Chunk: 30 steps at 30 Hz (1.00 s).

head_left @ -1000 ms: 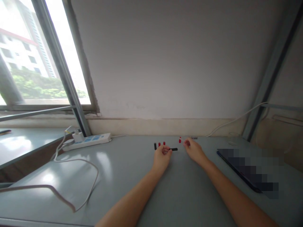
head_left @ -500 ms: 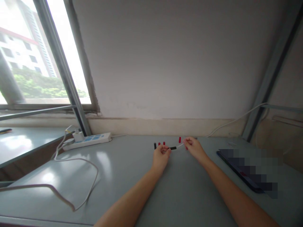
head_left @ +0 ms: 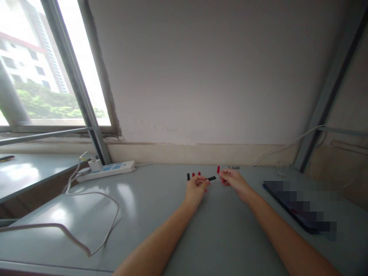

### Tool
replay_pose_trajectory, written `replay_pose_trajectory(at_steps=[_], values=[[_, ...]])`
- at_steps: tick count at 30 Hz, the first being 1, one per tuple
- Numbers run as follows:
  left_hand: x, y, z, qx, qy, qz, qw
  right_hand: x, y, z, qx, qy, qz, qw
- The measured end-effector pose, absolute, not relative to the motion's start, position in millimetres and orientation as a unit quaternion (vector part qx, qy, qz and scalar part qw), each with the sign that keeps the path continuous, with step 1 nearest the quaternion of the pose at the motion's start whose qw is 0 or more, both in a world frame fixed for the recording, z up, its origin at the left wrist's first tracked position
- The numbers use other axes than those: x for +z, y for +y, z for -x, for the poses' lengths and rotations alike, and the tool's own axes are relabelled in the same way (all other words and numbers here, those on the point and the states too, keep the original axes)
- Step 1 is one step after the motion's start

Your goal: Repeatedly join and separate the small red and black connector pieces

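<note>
Pinched in my left hand (head_left: pixel 197 187) is a black stick-like piece (head_left: pixel 211 178) that points right. My right hand (head_left: pixel 230 178) has its fingers pressed together just right of the black piece's tip; what they hold is too small to make out. Behind my left hand stand a small black cylinder (head_left: pixel 188 176) and two red ones (head_left: pixel 193 174), (head_left: pixel 199 174). Another red cylinder (head_left: pixel 218 169) is upright beyond the gap between my hands. Several small grey bits (head_left: pixel 235 167) lie behind my right hand.
A white power strip (head_left: pixel 115 168) with a plug and cable (head_left: pixel 115 203) is on the left of the grey table (head_left: pixel 143 230). At the right lies a dark flat device (head_left: pixel 290 207), partly pixelated. A clear container (head_left: pixel 283 168) stands near the back right, by the wall.
The thin white piece between my hands no longer shows. My right hand has turned slightly and dipped, uncovering the grey bits. The black piece tilts up a little more.
</note>
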State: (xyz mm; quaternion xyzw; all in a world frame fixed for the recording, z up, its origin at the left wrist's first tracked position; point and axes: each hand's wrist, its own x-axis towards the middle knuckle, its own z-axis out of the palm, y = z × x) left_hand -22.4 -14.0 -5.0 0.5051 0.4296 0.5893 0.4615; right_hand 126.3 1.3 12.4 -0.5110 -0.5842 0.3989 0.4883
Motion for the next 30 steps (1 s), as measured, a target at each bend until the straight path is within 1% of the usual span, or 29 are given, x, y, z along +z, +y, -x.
replay_pose_trajectory(at_steps=[4, 11, 17, 20, 26, 28, 30], values=[[-7.8, -13.2, 22.8, 0.58, 0.419, -0.519, 0.467, 13.2, -3.6, -119.1, 0.448, -0.595, 0.484, 0.459], [-12.3, -9.8, 24.2, 0.579, 0.423, -0.526, 0.457, 10.6, -3.7, -119.4, 0.451, -0.601, 0.481, 0.451], [-7.4, -9.8, 24.8, 0.616, 0.432, -0.517, 0.408, 11.7, -4.7, -120.5, 0.465, -0.647, 0.45, 0.403], [-5.8, -11.7, 25.6, 0.614, 0.433, -0.532, 0.389, 9.7, -6.1, -116.4, 0.396, -0.701, 0.455, 0.38], [-5.1, -15.9, 23.5, 0.586, 0.427, -0.551, 0.414, 2.5, -4.9, -107.7, 0.153, -0.786, 0.52, 0.298], [-3.0, -16.7, 23.1, 0.596, 0.424, -0.53, 0.43, -0.1, 0.0, -105.7, 0.117, -0.781, 0.546, 0.279], [-0.1, -17.0, 24.2, 0.607, 0.429, -0.499, 0.446, -3.1, 7.8, -103.3, 0.12, -0.767, 0.565, 0.279]])
